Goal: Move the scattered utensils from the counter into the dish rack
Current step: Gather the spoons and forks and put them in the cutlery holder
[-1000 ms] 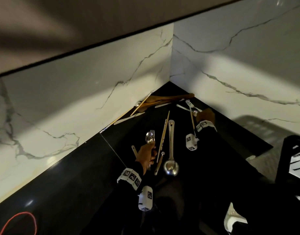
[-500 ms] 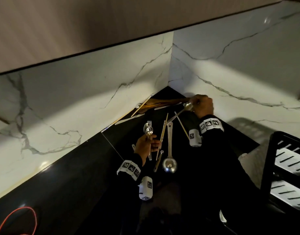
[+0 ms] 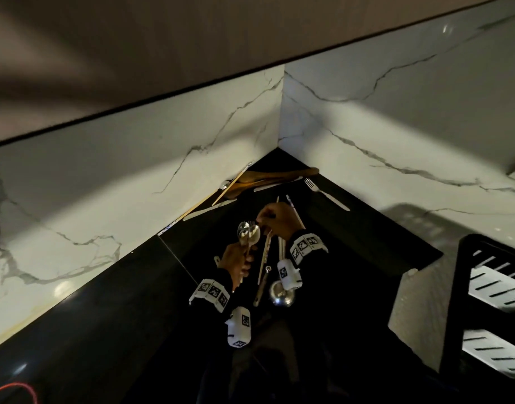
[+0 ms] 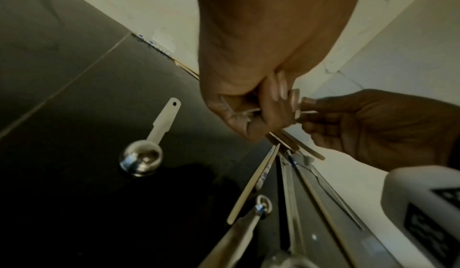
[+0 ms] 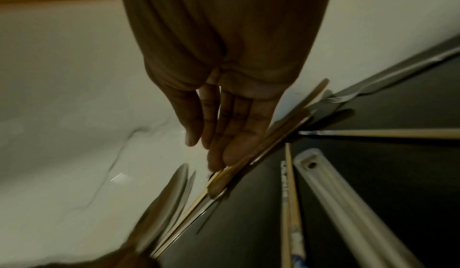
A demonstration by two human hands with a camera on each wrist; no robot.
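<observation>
My left hand (image 3: 238, 262) grips the handles of two steel spoons (image 3: 249, 231) and a fork, bowls pointing up; in the left wrist view my left hand (image 4: 251, 114) is curled round those handles. My right hand (image 3: 279, 220) is just beyond the spoon bowls, and its straight fingers (image 5: 224, 134) touch the bundle and hold nothing. On the black counter (image 3: 367, 243) lie a steel ladle (image 3: 281, 295), chopsticks (image 3: 265, 252), a fork (image 3: 326, 193), a white knife (image 3: 209, 209) and wooden spatulas (image 3: 279, 174) in the corner. The black dish rack (image 3: 489, 301) stands at the right.
White marble walls (image 3: 134, 170) close the corner on two sides. A small steel scoop with a white handle (image 4: 140, 160) lies left of my left hand. A tool with a ring end (image 4: 261, 207) lies among the chopsticks. A red cable (image 3: 11, 392) curls at the lower left.
My right hand picked a spoon up near the far corner, brought it back to my left hand and let go; the left hand now holds it with the other spoon and fork.
</observation>
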